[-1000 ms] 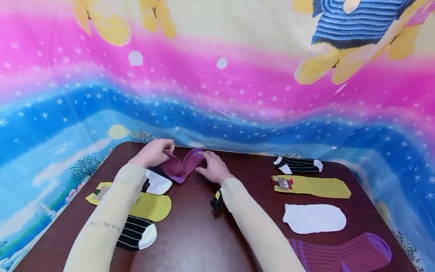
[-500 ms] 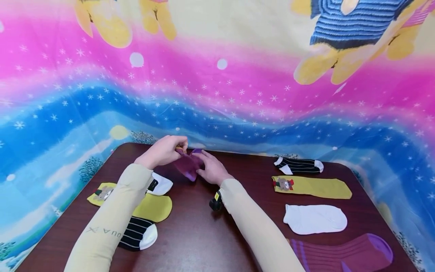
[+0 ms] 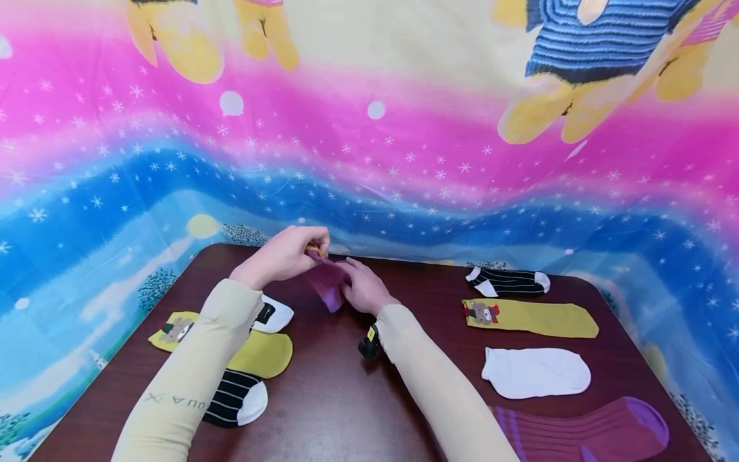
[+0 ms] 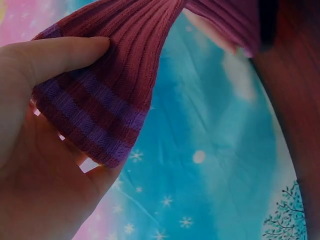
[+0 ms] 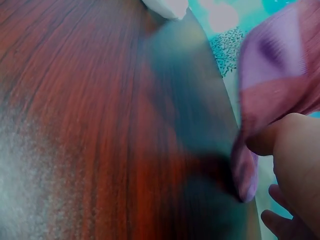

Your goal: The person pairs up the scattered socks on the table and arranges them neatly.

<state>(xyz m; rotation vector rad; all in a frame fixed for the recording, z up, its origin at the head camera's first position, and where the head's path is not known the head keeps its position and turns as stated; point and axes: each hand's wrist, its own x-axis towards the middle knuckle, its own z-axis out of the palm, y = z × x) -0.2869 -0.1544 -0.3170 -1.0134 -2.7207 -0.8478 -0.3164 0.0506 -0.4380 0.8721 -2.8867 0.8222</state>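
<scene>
Over the far left part of the table, a ribbed maroon sock [image 3: 326,286] with purple trim hangs between both hands. My left hand [image 3: 284,254] pinches its purple-striped cuff, thumb [image 4: 75,54] on top and fingers underneath, as the left wrist view shows. Toward the other end, my right hand [image 3: 367,286] holds the sock close to its purple toe and heel. In the right wrist view a finger bends against the maroon knit [image 5: 280,97]. Part of the sock is hidden behind the right hand.
Under the left forearm lie a white sock [image 3: 276,314], a mustard sock [image 3: 265,354] and a black striped sock [image 3: 226,396]. A second black striped sock [image 3: 514,282], mustard sock [image 3: 537,318], white sock [image 3: 537,373] and maroon sock [image 3: 600,427] form a column at right. A printed curtain [image 3: 404,160] borders the table.
My left hand has moved right and slightly up with the cuff, toward the right hand. The sock's V-shaped sag has closed up. The right hand has shifted only slightly.
</scene>
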